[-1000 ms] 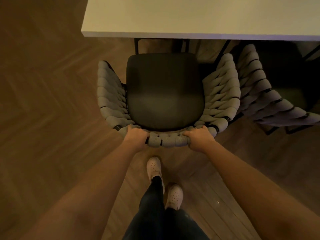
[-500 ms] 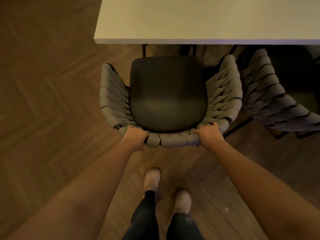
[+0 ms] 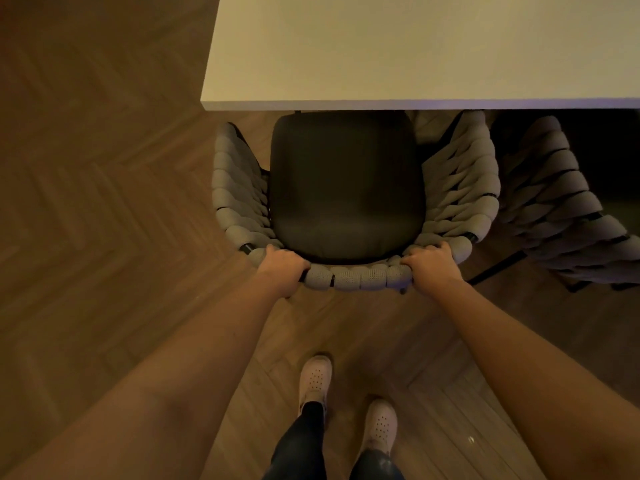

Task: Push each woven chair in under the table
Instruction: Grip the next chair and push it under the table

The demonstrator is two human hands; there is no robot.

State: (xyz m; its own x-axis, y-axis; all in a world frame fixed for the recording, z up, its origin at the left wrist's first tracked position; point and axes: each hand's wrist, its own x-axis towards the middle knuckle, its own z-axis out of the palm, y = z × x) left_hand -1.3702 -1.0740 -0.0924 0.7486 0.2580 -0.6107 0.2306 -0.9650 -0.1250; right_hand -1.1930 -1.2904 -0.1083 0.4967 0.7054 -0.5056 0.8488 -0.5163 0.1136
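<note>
At either end of the backrest, the woven chair point(image 3: 346, 188) was grasped by the left hand point(image 3: 282, 268) and the right hand point(image 3: 431, 266), fingers curled over its rim, likely so it could be steered straight. Beyond the grip, its seat front was found level with the table point(image 3: 415, 46) edge.

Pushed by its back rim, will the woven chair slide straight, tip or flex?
Likely slides, not tips: the woven chair is broad, and the left hand and right hand grip its rim well apart, which should keep it straight. The padded weave may give slightly. The wood floor looks smooth, so little drag.
</note>
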